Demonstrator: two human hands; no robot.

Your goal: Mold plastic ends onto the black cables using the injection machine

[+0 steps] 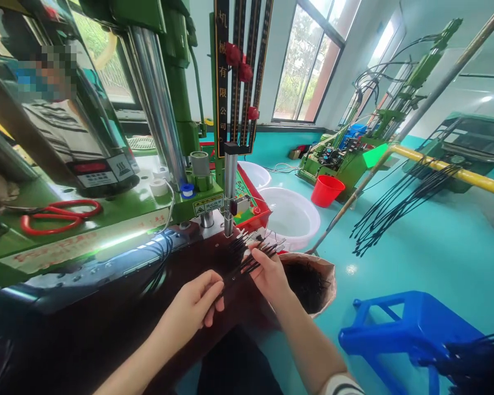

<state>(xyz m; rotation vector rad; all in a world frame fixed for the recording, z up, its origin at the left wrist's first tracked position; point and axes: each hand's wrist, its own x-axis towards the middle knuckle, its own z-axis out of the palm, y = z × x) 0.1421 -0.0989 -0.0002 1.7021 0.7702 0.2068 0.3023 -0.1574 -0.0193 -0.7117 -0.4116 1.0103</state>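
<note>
Green-painted press, far left; dark bench, near left; lined bin, right. Your right hand: pinching a sheaf of black strands, just left of the bin. Your left hand: thumb and forefinger pinching the near end. Long axis: near left to far right, light tips far right. Step, seemingly: separating strands; next move calls for steady right fingers.

I work in a factory workshop: green hydraulic press, upper left; second green machine, upper right.
</note>
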